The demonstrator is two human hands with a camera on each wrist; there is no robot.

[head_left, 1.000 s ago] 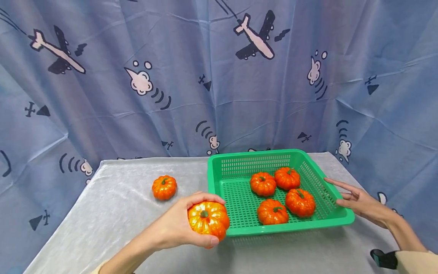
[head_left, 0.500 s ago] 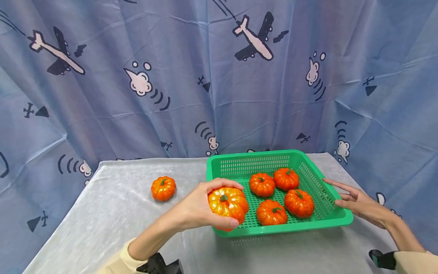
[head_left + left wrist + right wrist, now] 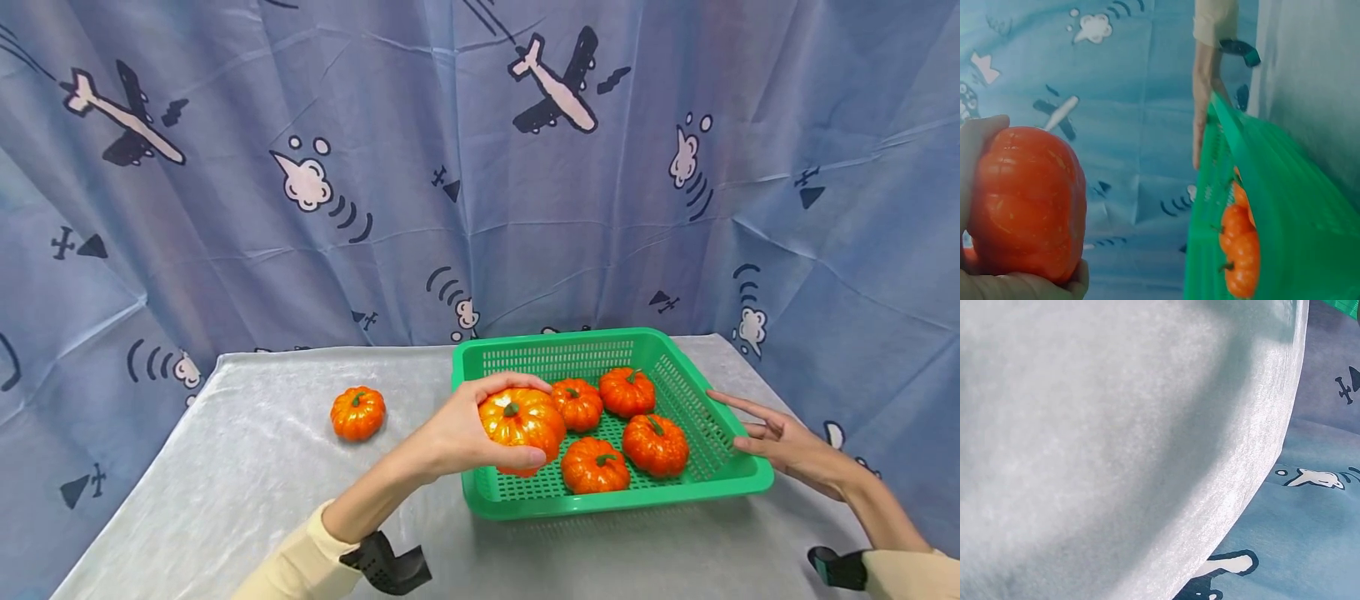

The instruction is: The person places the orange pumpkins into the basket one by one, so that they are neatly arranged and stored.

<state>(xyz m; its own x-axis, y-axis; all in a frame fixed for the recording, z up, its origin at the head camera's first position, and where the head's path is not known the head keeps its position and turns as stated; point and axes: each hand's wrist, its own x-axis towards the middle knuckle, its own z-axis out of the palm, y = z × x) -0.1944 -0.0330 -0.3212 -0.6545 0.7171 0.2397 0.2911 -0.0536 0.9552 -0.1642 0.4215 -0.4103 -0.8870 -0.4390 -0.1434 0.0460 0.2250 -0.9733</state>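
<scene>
My left hand [image 3: 468, 429] grips a shiny orange pumpkin [image 3: 522, 421] with a green stem, thumb and fingers curled round its sides. In the head view the pumpkin overlaps the left part of a green plastic basket [image 3: 600, 503]. Large in the left wrist view, the same pumpkin [image 3: 1029, 203] appears beside the basket's wall [image 3: 1291, 194]. Several small pumpkins lie inside, among them a front one [image 3: 595, 467] and a right one [image 3: 656, 446]. My right hand [image 3: 787, 437] rests at the basket's right rim, its fingers extended.
Another orange pumpkin [image 3: 357, 413] sits on the grey-white cloth [image 3: 247, 467] left of the basket. Behind the table hangs a blue curtain [image 3: 405, 250] printed with aeroplanes. The right wrist view shows mostly the table cloth [image 3: 1085, 425] and its edge.
My left hand has carried the gripped pumpkin rightward and farther from me, from beside the basket's near left corner to over its left part. The right hand stays at the rim.
</scene>
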